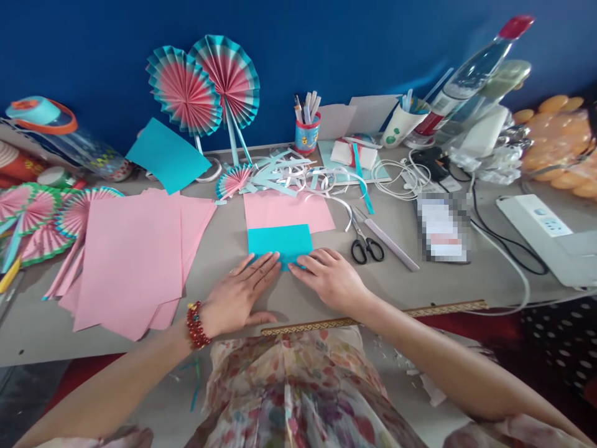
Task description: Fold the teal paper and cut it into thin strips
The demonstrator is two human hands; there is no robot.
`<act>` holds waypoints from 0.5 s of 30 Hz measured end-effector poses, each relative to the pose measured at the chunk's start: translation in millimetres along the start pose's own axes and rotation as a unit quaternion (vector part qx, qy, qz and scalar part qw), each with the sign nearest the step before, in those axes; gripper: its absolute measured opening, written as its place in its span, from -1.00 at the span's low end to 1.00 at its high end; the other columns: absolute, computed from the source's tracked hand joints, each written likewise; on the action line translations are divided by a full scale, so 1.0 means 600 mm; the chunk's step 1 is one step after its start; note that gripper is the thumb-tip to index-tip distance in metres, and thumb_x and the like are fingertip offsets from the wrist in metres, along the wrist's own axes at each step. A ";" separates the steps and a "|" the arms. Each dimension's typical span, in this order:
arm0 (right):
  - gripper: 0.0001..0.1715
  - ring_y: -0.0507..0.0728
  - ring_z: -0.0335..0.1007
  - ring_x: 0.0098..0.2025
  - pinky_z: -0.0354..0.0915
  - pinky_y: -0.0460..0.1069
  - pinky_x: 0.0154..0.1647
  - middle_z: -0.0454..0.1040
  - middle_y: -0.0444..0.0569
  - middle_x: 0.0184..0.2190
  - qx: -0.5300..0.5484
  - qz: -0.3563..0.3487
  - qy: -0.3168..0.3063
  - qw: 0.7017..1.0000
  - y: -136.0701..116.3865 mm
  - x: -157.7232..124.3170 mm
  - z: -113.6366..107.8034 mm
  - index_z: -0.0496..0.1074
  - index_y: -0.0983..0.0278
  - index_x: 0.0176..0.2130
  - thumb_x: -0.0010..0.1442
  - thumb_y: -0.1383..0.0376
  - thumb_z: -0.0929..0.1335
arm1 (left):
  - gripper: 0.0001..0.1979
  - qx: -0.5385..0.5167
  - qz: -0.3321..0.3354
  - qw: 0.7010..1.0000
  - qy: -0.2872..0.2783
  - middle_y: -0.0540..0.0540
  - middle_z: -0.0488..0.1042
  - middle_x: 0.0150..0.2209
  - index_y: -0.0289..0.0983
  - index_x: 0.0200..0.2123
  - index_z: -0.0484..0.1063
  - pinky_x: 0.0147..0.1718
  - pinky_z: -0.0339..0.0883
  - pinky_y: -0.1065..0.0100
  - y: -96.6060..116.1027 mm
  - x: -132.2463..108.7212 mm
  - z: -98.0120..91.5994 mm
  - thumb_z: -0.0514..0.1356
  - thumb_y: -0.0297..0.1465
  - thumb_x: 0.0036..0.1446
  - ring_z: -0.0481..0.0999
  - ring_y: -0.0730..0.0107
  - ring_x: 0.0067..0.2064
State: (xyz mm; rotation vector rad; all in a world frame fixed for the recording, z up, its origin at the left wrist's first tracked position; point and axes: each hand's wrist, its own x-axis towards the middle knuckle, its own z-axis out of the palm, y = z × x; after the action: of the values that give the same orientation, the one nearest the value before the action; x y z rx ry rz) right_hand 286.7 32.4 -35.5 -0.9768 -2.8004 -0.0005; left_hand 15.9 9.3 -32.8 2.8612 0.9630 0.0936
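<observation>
A blue sheet of paper (280,239) lies on the table in front of me, its far part over a pink sheet (289,210). My left hand (242,289) rests flat at the blue paper's near left edge, fingers stretched out and thumb apart. On the near right part of the same paper lies my right hand (333,277), its fingers bent and pressing down; whether they pinch the edge I cannot make out. Black-handled scissors (366,246) lie just right of the right hand, with a pale lilac strip (392,244) beside them.
Pink sheets (135,261) are stacked at left, below another blue sheet (168,155). Pleated paper fans (224,81) lean on the blue wall. Paper strips (284,171) heap behind the pink sheet. A phone (443,228), cables and a power strip (543,218) lie at right.
</observation>
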 end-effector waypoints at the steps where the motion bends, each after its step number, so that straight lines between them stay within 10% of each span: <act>1: -0.62 0.22 0.27 -0.04 0.18 0.13 -0.02 0.49 0.05 -0.01 -0.004 0.000 0.003 1.000 0.000 -0.001 0.001 0.43 0.19 0.13 0.35 0.34 0.28 | -0.03 0.006 -0.007 1.000 -0.001 -0.31 -0.05 0.42 -0.37 0.44 -0.20 0.37 -0.21 0.01 -0.003 -0.009 -0.004 -0.03 0.17 0.23 -0.05 0.04 0.44; 15: -0.44 0.29 0.27 0.04 0.19 0.19 0.12 0.45 0.11 0.07 0.032 0.114 0.013 0.993 -0.070 -0.004 -0.009 0.35 0.27 0.21 0.35 0.05 0.29 | -0.07 0.018 -0.052 0.998 0.000 -0.31 -0.02 0.42 -0.33 0.44 -0.15 0.37 -0.18 -0.04 -0.005 -0.041 -0.009 -0.02 0.15 0.25 -0.03 0.01 0.43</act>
State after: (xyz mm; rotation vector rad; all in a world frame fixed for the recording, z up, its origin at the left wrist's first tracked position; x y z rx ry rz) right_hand 263.3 -2.4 -28.3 -1.2655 -2.6310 0.1058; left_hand -6.2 -2.8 -28.2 2.8370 1.1221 0.0665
